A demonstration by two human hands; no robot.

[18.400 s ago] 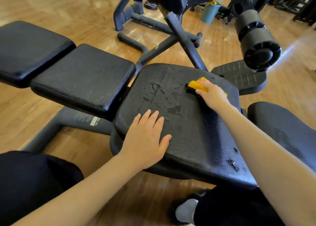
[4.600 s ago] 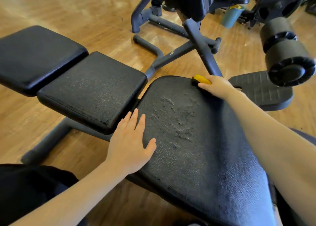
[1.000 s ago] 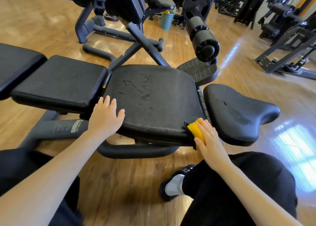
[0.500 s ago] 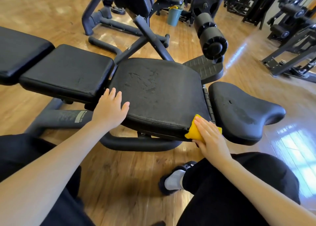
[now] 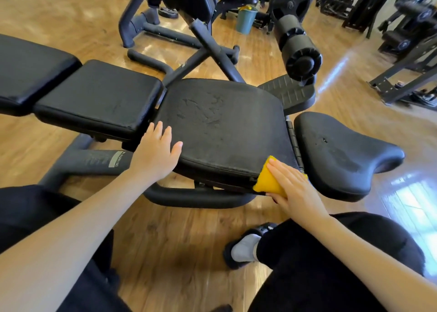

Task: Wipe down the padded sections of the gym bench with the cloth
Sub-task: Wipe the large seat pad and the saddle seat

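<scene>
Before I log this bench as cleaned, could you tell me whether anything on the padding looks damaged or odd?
Yes. The large middle pad shows blotchy, streaky marks near its centre, either wet smears or worn surface. The saddle-shaped seat pad has small nicks and a dull patch. The right hand presses the yellow cloth at the middle pad's corner.

A black padded gym bench (image 5: 220,127) spans the frame from nine to three o'clock, its middle pad streaked wet. A yellow cloth (image 5: 268,179) presses against that pad's near-right corner, at four o'clock.
</scene>
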